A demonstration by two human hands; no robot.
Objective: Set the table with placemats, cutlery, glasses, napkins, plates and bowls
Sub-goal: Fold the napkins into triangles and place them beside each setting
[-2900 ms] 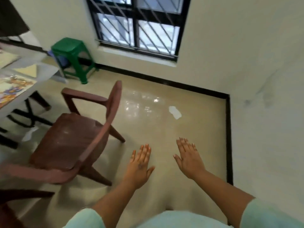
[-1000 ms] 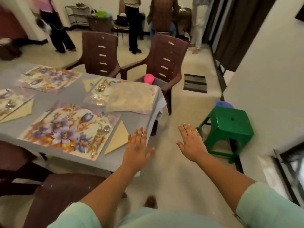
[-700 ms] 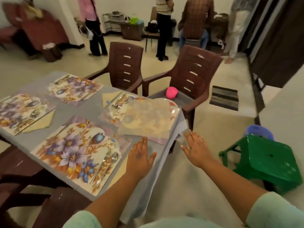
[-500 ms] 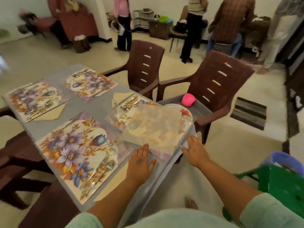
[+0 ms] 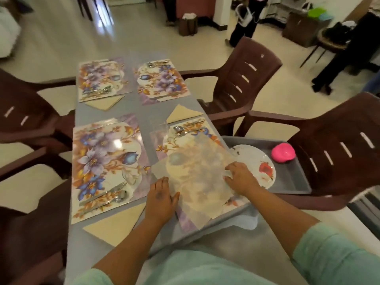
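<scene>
A person in pale green sleeves leans over the near end of a grey table [image 5: 144,112], seen from above. Both hands rest on a loose, face-down placemat [image 5: 197,173] that lies skewed on top of a floral placemat at the near right corner of the table. Its pale, washed-out back faces up, and one corner juts toward the near table edge.

The left hand [image 5: 159,199] lies flat at the mat's left edge, fingers straight and close together, pointing away from the person, thumb spread out onto the mat. It holds nothing.

The right hand [image 5: 239,177] sits at the mat's right edge, where the mat overhangs the table side. Its fingers [image 5: 230,168] curl lightly on the mat's upper surface; whether the thumb hooks under the edge cannot be told.

Just right of that hand, a white plate with a red flower [image 5: 261,167] lies in a grey tray [image 5: 292,177] on a brown chair seat, with a pink bowl [image 5: 283,152] turned upside down farther back in the tray.

Beyond the loose mat, spoons and a fork [image 5: 185,129] lie on the lower mat, with a folded beige napkin [image 5: 183,113] past them. Three more floral placemats fill the table; the near left one [image 5: 104,161] carries cutlery and has a beige napkin just beside its near edge.
</scene>
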